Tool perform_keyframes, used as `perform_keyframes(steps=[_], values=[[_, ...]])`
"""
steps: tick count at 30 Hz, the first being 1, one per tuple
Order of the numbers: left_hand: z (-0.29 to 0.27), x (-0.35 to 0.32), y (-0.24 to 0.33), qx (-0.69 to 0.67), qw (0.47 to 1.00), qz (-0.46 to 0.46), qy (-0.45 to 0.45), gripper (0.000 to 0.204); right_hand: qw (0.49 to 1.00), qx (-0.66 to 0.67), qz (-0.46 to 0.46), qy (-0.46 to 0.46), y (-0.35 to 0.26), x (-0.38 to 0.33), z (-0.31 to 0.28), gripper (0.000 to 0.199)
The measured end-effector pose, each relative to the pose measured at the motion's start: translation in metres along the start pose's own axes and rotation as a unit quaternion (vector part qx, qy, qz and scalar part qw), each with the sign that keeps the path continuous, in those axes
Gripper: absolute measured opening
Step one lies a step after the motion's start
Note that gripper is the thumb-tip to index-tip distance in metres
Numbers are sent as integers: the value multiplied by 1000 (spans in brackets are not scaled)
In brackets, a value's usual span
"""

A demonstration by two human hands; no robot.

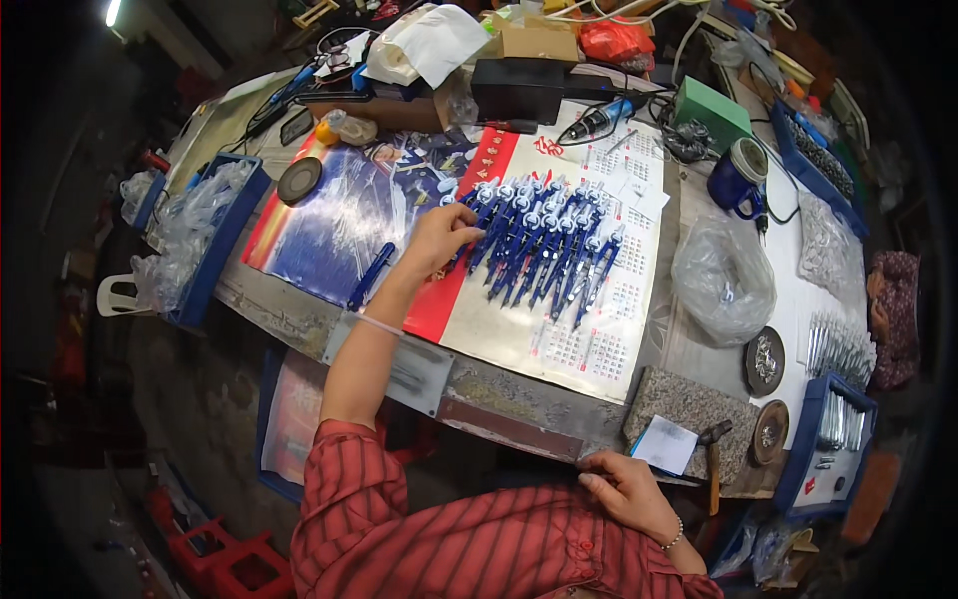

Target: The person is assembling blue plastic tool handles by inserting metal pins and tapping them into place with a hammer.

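My left hand (pixel 444 238) reaches across the table to the left end of a tight group of blue drawing compasses (pixel 547 235). Its thumb and fingertips are closed at the leftmost compass, partly hiding it. The compasses lie side by side in overlapping rows, pale heads away from me and legs toward me. One more blue compass (pixel 373 275) lies apart, left of my forearm. By the table's front edge rests my right hand (pixel 631 493), fingers loosely bent and parted from the thumb, with nothing seen in it.
A printed poster (pixel 479 324) lies under the compasses. On the right are a clear plastic bag (pixel 720 285), a blue mug (pixel 738 180), a stone slab (pixel 689 404), a hammer (pixel 714 459) and a blue parts tray (pixel 798 479). A blue bin (pixel 225 235) of plastic bags stands left.
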State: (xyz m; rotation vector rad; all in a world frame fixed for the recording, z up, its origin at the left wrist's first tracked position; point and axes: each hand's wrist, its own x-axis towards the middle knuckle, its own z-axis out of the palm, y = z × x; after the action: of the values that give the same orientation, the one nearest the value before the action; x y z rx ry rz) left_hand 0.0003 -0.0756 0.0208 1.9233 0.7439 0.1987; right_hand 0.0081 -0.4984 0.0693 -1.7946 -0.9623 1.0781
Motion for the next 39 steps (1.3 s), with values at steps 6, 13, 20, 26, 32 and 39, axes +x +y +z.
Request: perform_keyframes(steps=[6,13,20,26,32,39], values=[[9,2,-19,128,971,150,138,20,1000,-28,-2,-5,-9,4,3,21],[-45,-37,-59,264,881,185,345,27,998,-43,45,-14,-17,5,4,21],[-79,-71,-89,245,945,-27,215,42,995,-88,-38,-30,-17,9,10,21],[-86,-93,-76,-1,976,-35,216,18,994,-75,-78,-21,-16,2,17,20],[26,-174,42,-359,932,22,45,13,996,40,-42,73,-17,13,22,18],[140,-233,73,-440,876,-44,-190,20,952,292,39,80,-4,8,20,17]])
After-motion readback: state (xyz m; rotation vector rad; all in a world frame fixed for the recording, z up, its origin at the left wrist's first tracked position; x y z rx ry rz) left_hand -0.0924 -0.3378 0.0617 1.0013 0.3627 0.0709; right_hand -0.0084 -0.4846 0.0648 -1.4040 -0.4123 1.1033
